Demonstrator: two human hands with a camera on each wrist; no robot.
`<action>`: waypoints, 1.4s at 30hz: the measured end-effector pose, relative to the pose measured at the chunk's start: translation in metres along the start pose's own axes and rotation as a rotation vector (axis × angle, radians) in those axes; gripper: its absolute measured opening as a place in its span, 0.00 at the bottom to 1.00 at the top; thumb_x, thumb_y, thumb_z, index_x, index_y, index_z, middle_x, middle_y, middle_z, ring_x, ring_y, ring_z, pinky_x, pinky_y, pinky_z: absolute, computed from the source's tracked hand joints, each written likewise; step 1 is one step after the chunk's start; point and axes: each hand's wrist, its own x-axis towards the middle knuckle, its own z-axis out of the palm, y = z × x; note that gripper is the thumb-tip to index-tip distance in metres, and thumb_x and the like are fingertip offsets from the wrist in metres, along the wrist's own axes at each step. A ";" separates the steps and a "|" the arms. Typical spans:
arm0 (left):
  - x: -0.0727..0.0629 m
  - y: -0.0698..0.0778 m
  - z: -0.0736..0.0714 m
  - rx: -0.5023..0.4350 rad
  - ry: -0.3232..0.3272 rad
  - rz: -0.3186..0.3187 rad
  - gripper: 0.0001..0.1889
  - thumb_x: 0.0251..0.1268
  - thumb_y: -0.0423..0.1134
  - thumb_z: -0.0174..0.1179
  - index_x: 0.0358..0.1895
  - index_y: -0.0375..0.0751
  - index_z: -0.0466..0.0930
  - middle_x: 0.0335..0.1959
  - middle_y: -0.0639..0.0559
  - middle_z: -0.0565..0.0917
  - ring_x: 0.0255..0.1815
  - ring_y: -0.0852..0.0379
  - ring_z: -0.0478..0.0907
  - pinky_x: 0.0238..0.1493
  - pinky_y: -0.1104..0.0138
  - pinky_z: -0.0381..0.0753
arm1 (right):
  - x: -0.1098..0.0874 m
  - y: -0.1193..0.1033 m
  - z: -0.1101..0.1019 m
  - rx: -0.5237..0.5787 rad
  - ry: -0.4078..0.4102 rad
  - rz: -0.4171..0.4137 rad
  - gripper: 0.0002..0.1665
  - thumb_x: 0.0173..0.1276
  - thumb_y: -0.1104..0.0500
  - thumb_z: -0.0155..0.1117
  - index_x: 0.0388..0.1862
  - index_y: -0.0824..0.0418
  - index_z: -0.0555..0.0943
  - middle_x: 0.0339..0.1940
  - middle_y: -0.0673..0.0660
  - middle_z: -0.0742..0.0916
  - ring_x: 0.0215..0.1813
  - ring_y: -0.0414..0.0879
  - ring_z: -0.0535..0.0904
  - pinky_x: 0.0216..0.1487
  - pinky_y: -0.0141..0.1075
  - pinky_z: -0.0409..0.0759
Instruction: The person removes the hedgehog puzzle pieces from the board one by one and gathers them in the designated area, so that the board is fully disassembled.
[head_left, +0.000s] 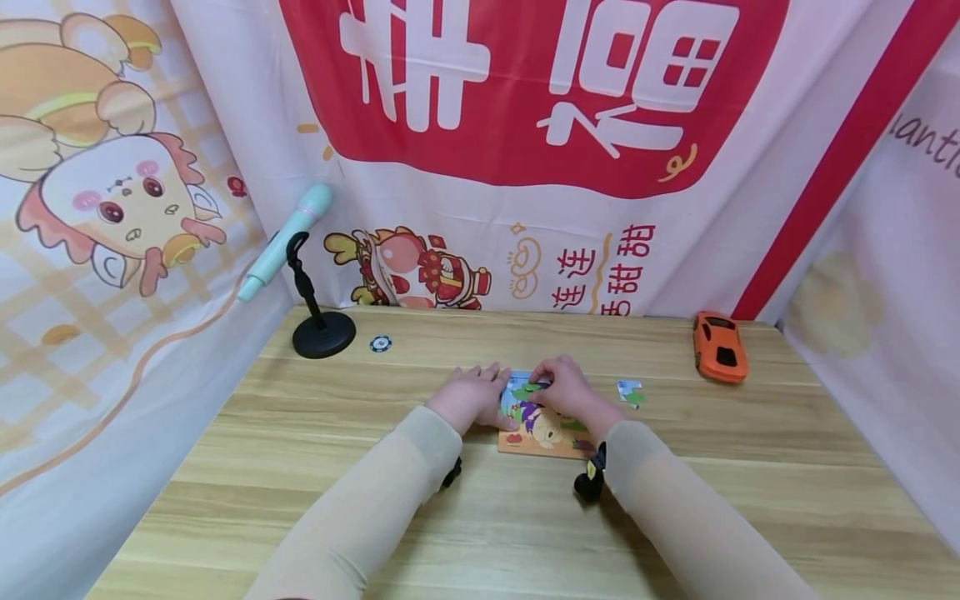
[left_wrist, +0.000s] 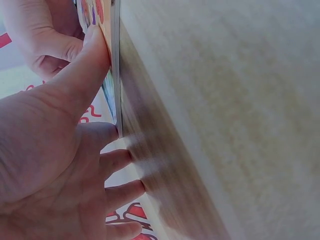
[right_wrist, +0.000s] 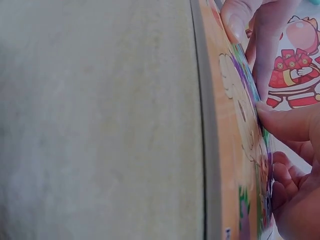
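Wooden table [head_left: 502,533]; left hand [head_left: 472,396] splayed, touching puzzle [head_left: 546,428]; right hand [head_left: 567,390] over it, fingers bent, grip unclear

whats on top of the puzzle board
Thumbs of the left hand and right hand touch the puzzle board; some of its picture beneath them is hidden.

Looked like smooth, grained wood on the table [head_left: 247,442]. Showed matt, lightly creased printed cloth in the curtains [head_left: 690,233], plain soft cloth in the sleeves [head_left: 382,500]. Seemed smooth plastic on the microphone [head_left: 288,245] and duller, matt plastic on the stand [head_left: 324,335]. Gleamed slightly on the plastic toy car [head_left: 720,346]. Resembled smooth printed paper over stiff board on the puzzle [head_left: 546,440].
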 end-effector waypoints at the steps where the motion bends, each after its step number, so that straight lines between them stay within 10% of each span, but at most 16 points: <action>1: -0.003 0.001 -0.002 -0.004 0.002 0.001 0.56 0.52 0.75 0.58 0.81 0.57 0.43 0.81 0.53 0.45 0.79 0.42 0.43 0.74 0.43 0.39 | 0.000 0.000 0.000 0.002 0.001 -0.003 0.13 0.59 0.58 0.77 0.40 0.56 0.83 0.45 0.56 0.74 0.47 0.52 0.69 0.50 0.44 0.70; 22: 0.005 -0.002 0.003 -0.025 -0.010 0.010 0.56 0.52 0.75 0.58 0.81 0.58 0.41 0.81 0.53 0.42 0.79 0.41 0.41 0.74 0.44 0.40 | 0.000 0.006 -0.006 -0.038 0.014 -0.018 0.26 0.56 0.54 0.80 0.46 0.60 0.75 0.44 0.57 0.75 0.47 0.52 0.69 0.48 0.44 0.73; 42: -0.014 0.002 -0.007 -0.033 0.002 0.018 0.56 0.54 0.74 0.59 0.81 0.54 0.43 0.81 0.51 0.44 0.79 0.42 0.43 0.75 0.46 0.41 | -0.003 0.018 -0.016 0.157 -0.028 -0.051 0.08 0.70 0.63 0.66 0.46 0.61 0.80 0.40 0.57 0.80 0.42 0.51 0.74 0.44 0.43 0.74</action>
